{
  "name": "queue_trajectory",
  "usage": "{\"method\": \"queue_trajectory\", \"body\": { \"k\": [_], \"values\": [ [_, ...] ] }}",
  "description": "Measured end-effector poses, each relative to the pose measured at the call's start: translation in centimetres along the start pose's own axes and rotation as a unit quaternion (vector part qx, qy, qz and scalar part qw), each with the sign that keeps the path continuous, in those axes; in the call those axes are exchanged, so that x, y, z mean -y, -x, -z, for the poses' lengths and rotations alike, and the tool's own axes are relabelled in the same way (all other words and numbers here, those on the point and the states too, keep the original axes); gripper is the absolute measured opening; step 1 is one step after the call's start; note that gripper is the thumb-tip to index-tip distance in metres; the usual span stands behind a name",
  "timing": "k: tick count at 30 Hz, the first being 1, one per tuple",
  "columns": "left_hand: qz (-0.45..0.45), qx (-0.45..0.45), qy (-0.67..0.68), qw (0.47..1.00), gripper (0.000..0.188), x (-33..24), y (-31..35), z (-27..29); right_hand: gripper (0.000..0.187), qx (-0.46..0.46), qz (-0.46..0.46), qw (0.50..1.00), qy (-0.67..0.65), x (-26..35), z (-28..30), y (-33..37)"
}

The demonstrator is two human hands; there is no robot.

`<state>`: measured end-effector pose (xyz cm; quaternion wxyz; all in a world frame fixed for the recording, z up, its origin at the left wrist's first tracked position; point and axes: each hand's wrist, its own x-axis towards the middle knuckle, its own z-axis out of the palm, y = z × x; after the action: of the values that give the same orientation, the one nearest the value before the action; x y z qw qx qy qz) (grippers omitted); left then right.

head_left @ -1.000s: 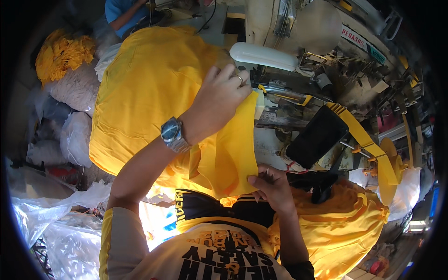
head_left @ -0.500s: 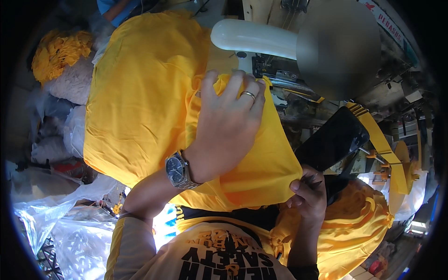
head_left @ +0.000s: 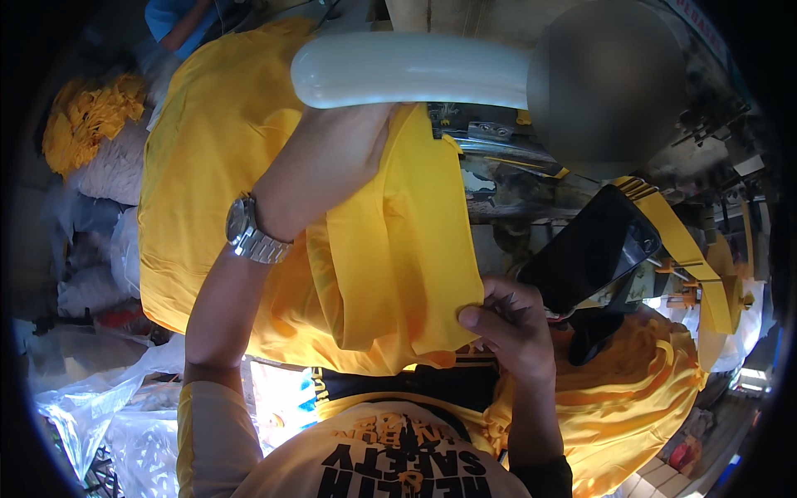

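Note:
A sheet of yellow fabric (head_left: pixel 423 224) drapes from the sewing machine (head_left: pixel 490 134) down toward my lap. My left hand (head_left: pixel 332 162), with a metal watch at the wrist, lies over the fabric's upper part. Its fingers are hidden beneath a smooth white rounded arm (head_left: pixel 398 70). My right hand (head_left: pixel 516 328) pinches the fabric's lower right edge between thumb and fingers. A small dark pointed tool, perhaps thread snips, shows within that same hand. The fabric's right edge runs fairly straight from the machine to this pinch.
A large yellow fabric pile (head_left: pixel 199 183) spreads at the left. More yellow cloth (head_left: pixel 623 398) lies at lower right. A black phone-like device (head_left: pixel 589 245) stands beside a yellow strip (head_left: pixel 685 257). Clear plastic bags (head_left: pixel 108 390) sit at lower left; a blue sleeve (head_left: pixel 187 25) shows at top left.
My left hand has moved up and left, its fingers passing under the white arm. My right hand has shifted left with the fabric edge, and the fabric now hangs in more folds.

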<state>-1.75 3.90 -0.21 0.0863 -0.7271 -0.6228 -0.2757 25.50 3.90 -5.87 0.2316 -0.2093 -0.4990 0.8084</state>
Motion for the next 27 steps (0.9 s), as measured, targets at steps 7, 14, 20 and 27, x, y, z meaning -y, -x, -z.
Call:
{"method": "queue_trajectory", "body": {
  "k": [7, 14, 20, 27],
  "values": [
    [0.077, -0.264, 0.005, 0.961, 0.032, 2.9, 1.1, -0.7, 0.011, -0.013, 0.006, 0.999, 0.03, 0.3, -0.8, -2.6],
    [0.341, -0.123, 0.276, 0.89, 0.027, -6.4, 14.3, -0.5, 0.027, -0.006, 0.013, 1.0, 0.004, 0.3, -1.4, -4.6],
    [0.191, -0.174, -0.158, 0.953, 0.015, 0.6, 7.9, 8.6, 0.041, 0.022, 0.037, 0.996, -0.081, 1.4, -2.0, -5.9],
    [-0.072, -0.06, 0.083, 0.992, 0.033, -5.1, 4.9, 2.1, 0.02, -0.046, 0.023, 0.999, 0.015, -0.7, -1.5, -5.8]
  ]
}}
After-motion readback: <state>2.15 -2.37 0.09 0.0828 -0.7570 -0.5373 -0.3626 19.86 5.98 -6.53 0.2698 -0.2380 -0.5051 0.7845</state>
